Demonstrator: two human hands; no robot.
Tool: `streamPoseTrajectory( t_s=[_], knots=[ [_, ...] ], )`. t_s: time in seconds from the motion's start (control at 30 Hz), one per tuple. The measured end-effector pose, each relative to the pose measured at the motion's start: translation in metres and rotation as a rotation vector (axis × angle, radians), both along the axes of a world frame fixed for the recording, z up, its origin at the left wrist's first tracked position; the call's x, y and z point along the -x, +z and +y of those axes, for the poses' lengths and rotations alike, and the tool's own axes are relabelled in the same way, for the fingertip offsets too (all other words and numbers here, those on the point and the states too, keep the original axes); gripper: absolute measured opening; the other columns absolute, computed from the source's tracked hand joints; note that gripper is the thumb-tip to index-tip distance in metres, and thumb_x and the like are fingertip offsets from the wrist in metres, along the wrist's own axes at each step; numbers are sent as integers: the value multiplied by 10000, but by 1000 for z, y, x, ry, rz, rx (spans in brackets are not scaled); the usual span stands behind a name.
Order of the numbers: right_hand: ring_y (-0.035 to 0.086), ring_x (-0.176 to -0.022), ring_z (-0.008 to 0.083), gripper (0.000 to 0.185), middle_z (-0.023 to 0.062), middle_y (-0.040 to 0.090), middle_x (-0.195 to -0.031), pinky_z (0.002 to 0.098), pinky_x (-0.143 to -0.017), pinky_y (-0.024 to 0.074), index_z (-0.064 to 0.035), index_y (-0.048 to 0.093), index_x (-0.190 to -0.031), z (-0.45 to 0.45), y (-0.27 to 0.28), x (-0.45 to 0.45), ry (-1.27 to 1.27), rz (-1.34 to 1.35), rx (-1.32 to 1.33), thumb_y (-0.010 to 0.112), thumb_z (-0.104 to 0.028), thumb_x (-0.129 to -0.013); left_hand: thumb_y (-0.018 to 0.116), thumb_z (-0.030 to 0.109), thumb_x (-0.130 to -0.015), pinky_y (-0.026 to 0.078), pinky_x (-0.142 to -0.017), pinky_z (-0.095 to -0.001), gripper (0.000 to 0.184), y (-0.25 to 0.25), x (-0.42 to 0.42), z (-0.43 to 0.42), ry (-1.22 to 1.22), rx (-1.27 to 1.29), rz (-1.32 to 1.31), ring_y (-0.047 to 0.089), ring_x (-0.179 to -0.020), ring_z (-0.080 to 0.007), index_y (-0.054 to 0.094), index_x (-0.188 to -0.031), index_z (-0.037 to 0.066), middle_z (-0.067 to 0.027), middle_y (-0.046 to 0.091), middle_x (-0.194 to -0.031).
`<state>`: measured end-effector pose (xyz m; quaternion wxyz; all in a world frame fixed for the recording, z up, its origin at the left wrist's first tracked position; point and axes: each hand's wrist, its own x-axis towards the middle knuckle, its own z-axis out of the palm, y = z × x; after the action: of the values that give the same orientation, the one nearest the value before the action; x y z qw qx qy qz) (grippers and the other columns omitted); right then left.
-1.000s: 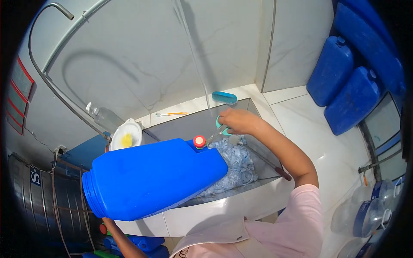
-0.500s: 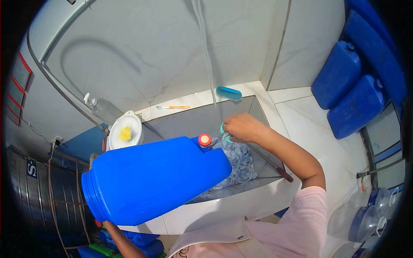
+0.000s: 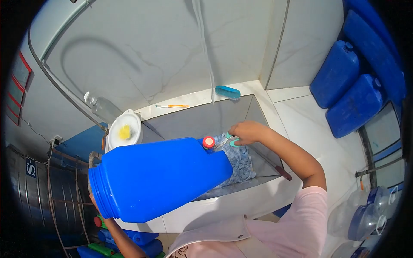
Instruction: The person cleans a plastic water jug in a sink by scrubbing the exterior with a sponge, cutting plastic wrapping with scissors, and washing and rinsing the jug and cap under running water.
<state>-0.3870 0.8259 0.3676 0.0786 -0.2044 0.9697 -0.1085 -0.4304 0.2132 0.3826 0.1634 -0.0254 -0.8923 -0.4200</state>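
Observation:
A big blue jug [image 3: 159, 178] lies on its side across the basin's near left part, its wide ribbed mouth facing left. My left hand [image 3: 94, 201] is at that mouth end, mostly hidden behind the jug, and seems to support it. My right hand [image 3: 246, 132] is closed on scissors [image 3: 231, 140] with teal handles. Their blades reach to the red cap [image 3: 208, 142] on the jug's spout. Beneath, the grey basin [image 3: 180, 124] holds a pile of clear, bluish plastic pieces [image 3: 243, 165].
Behind the basin lie a teal brush [image 3: 228, 92] and an orange toothbrush [image 3: 172, 105]. At left are a white bowl [image 3: 114, 136] with a yellow sponge [image 3: 124, 132] and a pump bottle [image 3: 103, 109]. A dark-handled tool [image 3: 282, 173] rests on the right rim. Blue jugs [image 3: 335, 75] stand right.
The jug has shifted slightly right at its mouth end, and more of my left hand shows. My right hand has moved a little right and down with the scissors, whose handles now look wider apart.

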Motion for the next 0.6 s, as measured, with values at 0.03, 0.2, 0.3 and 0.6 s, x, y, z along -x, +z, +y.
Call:
streamPoseTrajectory(
  t_s=[0.03,0.2,0.3,0.6],
  knots=[
    [594,-831,337,257,129,625,-847,437,-711,474,-28,584,-854,2,-3,2,-3,-1,0,636,-256,-746,662,102,-714,438,-674,-261,296,0,1,2,-1,-3,0,545,-719,-131,581,-964,-34,-63,584,-798],
    [580,-771,359,250,170,608,-838,443,-663,437,-35,566,-874,10,-17,13,51,-220,212,615,-253,-762,664,103,-710,436,-668,-263,291,1,0,2,-6,3,2,543,-712,-131,582,-955,-33,-61,580,-787],
    [571,-756,361,238,175,600,-815,443,-650,426,-42,562,-863,12,-26,10,30,-221,234,613,-254,-769,664,104,-708,435,-664,-264,288,1,-2,1,-4,-2,-3,542,-708,-131,583,-949,-32,-60,578,-781],
    [555,-646,224,278,84,589,-699,353,-589,416,-78,619,-849,15,-44,11,105,-474,366,636,-352,-804,667,106,-702,432,-653,-267,279,0,-4,0,-9,5,-12,539,-694,-131,585,-931,-30,-57,571,-761]
  ],
)
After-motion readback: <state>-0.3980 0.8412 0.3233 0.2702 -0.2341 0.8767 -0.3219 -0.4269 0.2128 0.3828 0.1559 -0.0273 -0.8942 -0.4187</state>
